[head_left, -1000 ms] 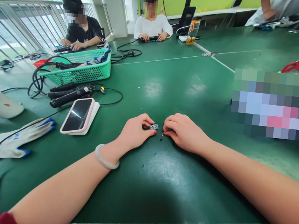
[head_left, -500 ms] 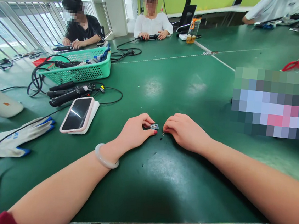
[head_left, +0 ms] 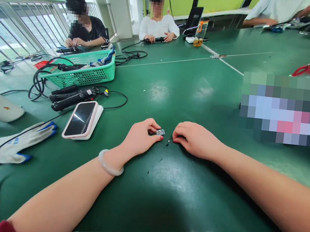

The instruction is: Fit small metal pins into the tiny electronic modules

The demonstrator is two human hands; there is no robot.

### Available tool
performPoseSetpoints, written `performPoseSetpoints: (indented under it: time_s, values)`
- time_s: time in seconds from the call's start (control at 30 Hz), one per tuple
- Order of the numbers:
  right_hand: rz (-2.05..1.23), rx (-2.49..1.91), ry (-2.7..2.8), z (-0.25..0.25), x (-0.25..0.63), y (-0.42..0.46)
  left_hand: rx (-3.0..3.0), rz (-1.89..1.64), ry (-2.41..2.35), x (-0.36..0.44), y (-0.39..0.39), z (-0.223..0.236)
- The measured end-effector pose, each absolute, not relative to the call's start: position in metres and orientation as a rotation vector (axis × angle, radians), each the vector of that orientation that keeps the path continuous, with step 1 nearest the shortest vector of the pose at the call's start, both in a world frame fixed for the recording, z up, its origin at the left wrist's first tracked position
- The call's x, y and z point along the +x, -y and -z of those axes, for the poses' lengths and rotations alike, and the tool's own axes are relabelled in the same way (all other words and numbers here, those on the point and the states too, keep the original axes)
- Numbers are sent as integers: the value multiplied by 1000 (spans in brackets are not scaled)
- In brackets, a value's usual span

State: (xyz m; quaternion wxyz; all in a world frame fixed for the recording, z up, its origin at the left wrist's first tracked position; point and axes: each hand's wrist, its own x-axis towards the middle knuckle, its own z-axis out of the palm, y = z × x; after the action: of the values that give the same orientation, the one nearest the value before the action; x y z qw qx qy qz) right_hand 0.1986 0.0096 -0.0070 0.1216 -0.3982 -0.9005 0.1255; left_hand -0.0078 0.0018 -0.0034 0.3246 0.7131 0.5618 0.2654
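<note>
With my left hand (head_left: 142, 135) I pinch a small printed board (head_left: 160, 132) between thumb and fingers, its patterned face showing; the tips have closed right down on its edge. At the board's four o'clock, just apart from it, a tiny metal-looking piece (head_left: 170, 140) sticks out from the fingertips of my right hand (head_left: 194, 138), thumb and forefinger drawn together on it; its details are too small for me to tell. A black speck (head_left: 167, 145) lies on the green table (head_left: 176, 199) at the board's five o'clock. From my left hand, the pink-edged phone (head_left: 80, 119) is at nine o'clock, and the black tools (head_left: 75, 98) and mint basket (head_left: 93, 72) are toward ten.
</note>
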Motion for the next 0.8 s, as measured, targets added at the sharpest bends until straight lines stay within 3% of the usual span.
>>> performPoseSetpoints:
  time_s: [0.63,0.8]
  values:
    - [-578,-1342,2392,14,187,-9,1879,-684,-1438,-9,-3,7]
    - [-508,-1291,2431,13,187,-6,1894,-694,-1424,-9,-2,8]
